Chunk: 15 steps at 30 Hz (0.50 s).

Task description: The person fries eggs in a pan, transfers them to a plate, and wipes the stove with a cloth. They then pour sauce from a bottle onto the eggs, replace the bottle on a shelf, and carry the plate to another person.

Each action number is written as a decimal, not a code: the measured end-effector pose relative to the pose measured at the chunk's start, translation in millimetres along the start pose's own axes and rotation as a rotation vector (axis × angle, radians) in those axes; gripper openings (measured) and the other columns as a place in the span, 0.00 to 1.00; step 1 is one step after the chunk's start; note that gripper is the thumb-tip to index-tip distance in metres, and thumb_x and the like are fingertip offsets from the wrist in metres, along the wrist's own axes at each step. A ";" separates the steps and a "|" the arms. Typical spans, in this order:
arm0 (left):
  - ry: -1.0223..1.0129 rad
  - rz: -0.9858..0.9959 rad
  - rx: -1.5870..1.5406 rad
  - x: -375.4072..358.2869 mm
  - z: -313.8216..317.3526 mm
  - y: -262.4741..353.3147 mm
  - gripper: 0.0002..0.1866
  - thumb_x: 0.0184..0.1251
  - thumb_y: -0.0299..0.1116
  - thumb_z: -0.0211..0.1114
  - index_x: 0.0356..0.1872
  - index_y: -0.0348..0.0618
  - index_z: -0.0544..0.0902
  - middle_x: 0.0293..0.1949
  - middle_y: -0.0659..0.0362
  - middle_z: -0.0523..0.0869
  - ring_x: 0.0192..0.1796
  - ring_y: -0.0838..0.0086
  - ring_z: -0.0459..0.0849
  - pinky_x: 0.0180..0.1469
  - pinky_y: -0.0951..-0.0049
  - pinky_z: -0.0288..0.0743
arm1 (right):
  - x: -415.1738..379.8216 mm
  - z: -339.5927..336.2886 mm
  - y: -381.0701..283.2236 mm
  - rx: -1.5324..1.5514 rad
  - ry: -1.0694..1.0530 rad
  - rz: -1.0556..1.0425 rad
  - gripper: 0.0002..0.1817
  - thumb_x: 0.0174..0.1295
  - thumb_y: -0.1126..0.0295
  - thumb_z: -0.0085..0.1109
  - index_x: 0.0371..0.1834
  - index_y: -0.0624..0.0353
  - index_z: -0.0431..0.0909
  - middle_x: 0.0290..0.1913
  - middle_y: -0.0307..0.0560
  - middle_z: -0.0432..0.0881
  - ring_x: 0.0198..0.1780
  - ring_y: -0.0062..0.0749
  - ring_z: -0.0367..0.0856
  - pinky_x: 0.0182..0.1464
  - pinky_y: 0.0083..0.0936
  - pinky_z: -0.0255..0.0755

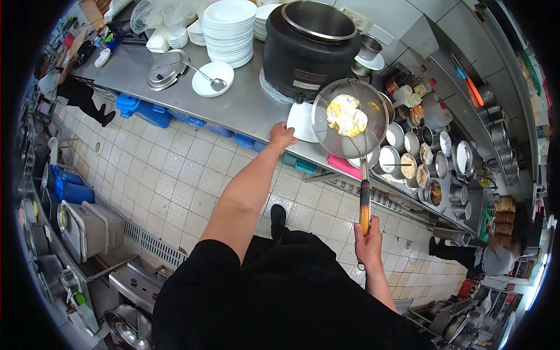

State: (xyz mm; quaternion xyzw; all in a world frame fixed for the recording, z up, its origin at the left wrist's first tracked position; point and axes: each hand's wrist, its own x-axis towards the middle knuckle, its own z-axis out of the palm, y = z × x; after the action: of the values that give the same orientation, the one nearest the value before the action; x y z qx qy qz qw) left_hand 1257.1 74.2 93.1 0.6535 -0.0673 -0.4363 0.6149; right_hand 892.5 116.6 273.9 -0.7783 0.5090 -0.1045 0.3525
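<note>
Steel counter (248, 105) under stacked white plates (228, 36), black warmer (309, 58), metal lid (166, 71).

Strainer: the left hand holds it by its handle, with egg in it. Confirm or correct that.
Wrong hand: in the head view, the right hand holds the strainer by its handle, with egg in it. The left hand is at the white plate.

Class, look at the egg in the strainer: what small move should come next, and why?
Probably ease the strainer left over the white plate: the right hand holds it with the egg inside, and the left hand is at the plate's edge.
</note>
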 end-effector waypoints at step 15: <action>-0.055 0.089 -0.122 -75.3 -180.5 32.5 0.14 0.56 0.23 0.56 0.43 0.26 0.76 0.31 0.52 0.83 0.26 0.74 0.83 0.27 0.78 0.80 | -24.1 40.8 -127.2 -0.393 -0.070 -0.276 0.16 0.58 0.70 0.57 0.48 0.59 0.66 0.25 0.62 0.77 0.29 0.59 0.78 0.29 0.42 0.70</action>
State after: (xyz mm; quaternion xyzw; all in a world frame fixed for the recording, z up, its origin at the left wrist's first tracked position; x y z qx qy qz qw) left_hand 1343.6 248.0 133.2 0.5991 -0.0863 -0.4295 0.6702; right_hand 994.1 185.2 332.1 -0.8972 0.3959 -0.0238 0.1941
